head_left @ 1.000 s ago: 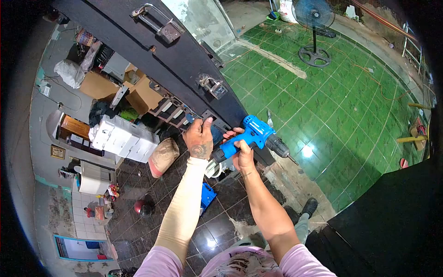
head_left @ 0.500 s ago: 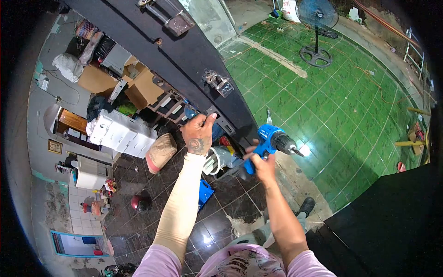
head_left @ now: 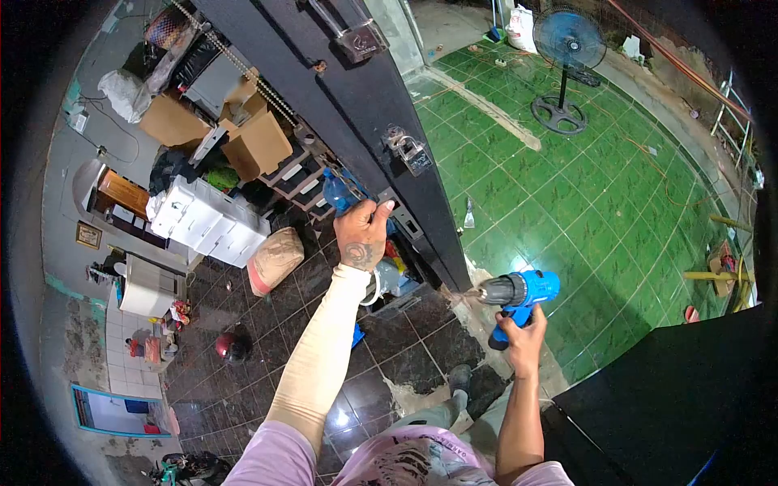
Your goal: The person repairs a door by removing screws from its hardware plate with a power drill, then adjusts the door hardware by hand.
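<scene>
A dark metal door point(head_left: 356, 105) slants across the middle of the view, with padlocks point(head_left: 409, 154) hanging on it. My left hand point(head_left: 362, 235) is closed on the door's edge, thumb up beside a metal lock plate point(head_left: 403, 219) set in the door. The fingertips are partly hidden. In my right hand point(head_left: 523, 338) is a blue cordless drill point(head_left: 531, 290), gripped by its handle. Its chuck points left, towards the lower end of the door, apart from it.
Green tiled floor point(head_left: 567, 202) lies to the right, with a standing fan point(head_left: 565, 81) and a scraper point(head_left: 469, 215). On the left are cardboard boxes point(head_left: 258, 144), white drawers point(head_left: 203, 220), a sack point(head_left: 275, 259) and a dark red helmet point(head_left: 232, 346). A black panel point(head_left: 664, 405) fills the lower right.
My right hand has moved right and down, and the drill has turned from pointing right to pointing left. My left hand stays on the door's edge. The view has shifted slightly.
</scene>
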The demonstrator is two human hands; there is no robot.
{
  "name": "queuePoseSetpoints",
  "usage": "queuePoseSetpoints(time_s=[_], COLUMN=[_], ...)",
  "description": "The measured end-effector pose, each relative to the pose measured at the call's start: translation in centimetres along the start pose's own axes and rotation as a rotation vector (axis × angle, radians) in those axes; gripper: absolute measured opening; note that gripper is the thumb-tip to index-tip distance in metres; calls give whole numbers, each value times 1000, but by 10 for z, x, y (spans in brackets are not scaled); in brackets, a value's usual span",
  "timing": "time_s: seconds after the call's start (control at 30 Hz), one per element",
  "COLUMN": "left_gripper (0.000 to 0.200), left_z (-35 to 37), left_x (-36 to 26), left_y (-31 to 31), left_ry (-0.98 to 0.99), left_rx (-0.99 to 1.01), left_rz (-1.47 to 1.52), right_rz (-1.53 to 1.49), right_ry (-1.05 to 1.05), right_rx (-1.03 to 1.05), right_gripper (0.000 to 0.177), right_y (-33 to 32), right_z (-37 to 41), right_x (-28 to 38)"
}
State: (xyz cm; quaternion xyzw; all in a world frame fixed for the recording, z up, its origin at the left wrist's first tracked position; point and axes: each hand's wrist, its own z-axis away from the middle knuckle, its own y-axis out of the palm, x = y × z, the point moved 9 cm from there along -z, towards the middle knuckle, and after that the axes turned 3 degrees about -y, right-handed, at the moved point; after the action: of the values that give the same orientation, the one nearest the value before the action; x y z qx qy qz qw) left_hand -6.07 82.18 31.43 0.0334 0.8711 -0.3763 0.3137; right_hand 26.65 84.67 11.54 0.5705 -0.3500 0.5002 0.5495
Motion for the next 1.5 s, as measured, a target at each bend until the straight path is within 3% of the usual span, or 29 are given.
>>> queuePoseSetpoints(time_s=[0.03, 0.2, 0.3, 0.4, 0.5, 0.57, 0.63, 0.67, 0.77, 0.8, 0.87, 1.07, 1.17, 1.27, 1.37, 1.4, 1.5], left_gripper=[50, 49, 46, 39, 29, 20, 19, 18, 21, 22, 25, 26, 24, 22, 21, 21, 18], left_z=[0, 1, 0, 8, 56, 97, 138, 156, 180, 187, 195, 194, 190, 190, 197, 200, 213], left_x=[1, 4, 2, 13, 46, 61, 71, 81, 95, 99, 104, 92, 90, 96, 108, 111, 119], left_y=[0, 3, 0, 0, 19, 35, 44, 50, 45, 46, 47, 35, 28, 26, 30, 30, 29], left_ry=[-4, 6, -52, -152, -695, -936, -1234, -1275, -1275, -1298, -1337, -1302, -1255, -1190, -1136, -1147, -1165], left_rx=[1, 16, 39, 55, 135, 171, 50, 29, -83, -101, -134, -162, -144, -114, -80, -82, -21], left_rz=[-3, 10, 21, 66, 883, 1333, 1504, 1575, 1650, 1686, 1762, 1799, 1757, 1694, 1639, 1586, 1442], right_rz=[142, -296, -385, -197, -178, 5, 22, 29, 49, 25, 129, 302, 211, 128, -64, 62, -34], right_ry=[11, 83, 144, 131, 103, 49, 40, 36, 12, 90, 12, -74, -41, 35, 316, 249, 460], right_rx=[47, 134, 146, 92, 131, 94, 202, 257, 331, 353, 322, 371, 335, 331, 389, 480, 404], right_gripper=[39, 52, 57, 60, 69, 63, 60, 58, 53, 51, 50, 38, 40, 40, 41, 42, 44], right_y=[-4, 3, 11, -2, -16, -30, -15, -6, 12, 17, 24, 56, 57, 59, 67, 52, 49], right_z=[0, 5, 10, 13, 9, 11, 18, 24, 48, 55, 64, 76, 78, 81, 96, 94, 101], right_x=[9, -4, -4, -2, 1, 4, 17, 23, 23, 15, 21, 36, 25, 24, 20, -5, -13])
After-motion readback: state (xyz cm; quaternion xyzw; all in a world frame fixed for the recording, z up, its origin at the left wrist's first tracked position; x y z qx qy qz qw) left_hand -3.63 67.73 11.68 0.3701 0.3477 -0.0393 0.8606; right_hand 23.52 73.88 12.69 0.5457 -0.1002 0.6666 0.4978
